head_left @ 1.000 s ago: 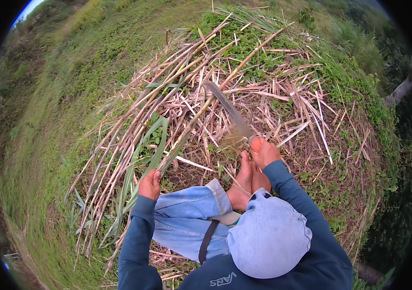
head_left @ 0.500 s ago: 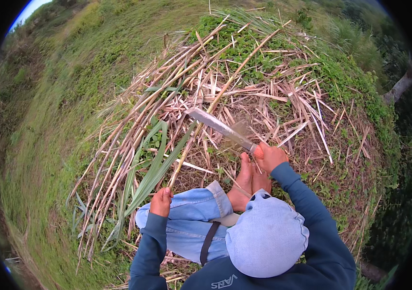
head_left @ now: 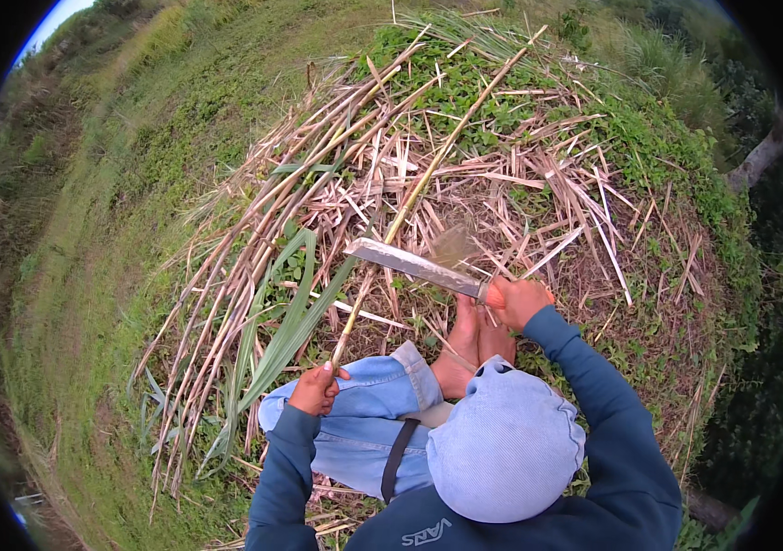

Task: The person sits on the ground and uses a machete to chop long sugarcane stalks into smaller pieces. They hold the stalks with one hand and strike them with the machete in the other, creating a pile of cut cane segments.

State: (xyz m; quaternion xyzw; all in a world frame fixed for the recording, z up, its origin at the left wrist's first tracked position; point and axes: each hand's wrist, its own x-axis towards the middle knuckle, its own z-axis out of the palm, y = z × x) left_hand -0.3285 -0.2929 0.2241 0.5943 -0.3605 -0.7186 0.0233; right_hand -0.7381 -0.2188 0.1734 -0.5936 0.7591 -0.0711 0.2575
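The left hand [head_left: 316, 391] grasps the stalk [head_left: 422, 186], the right hand [head_left: 522, 301] the machete [head_left: 414, 265]; best keep strokes shallow, clear of bare feet [head_left: 465, 335].

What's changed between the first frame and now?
The machete has swung toward the body along the long stalk, its blade now lying more crosswise. The right hand shifted slightly right and closer in. The left hand moved right and toward the body, with the stalk's near end. Unchanged: the right hand's grip on the machete, the bare feet, the stalk pile.
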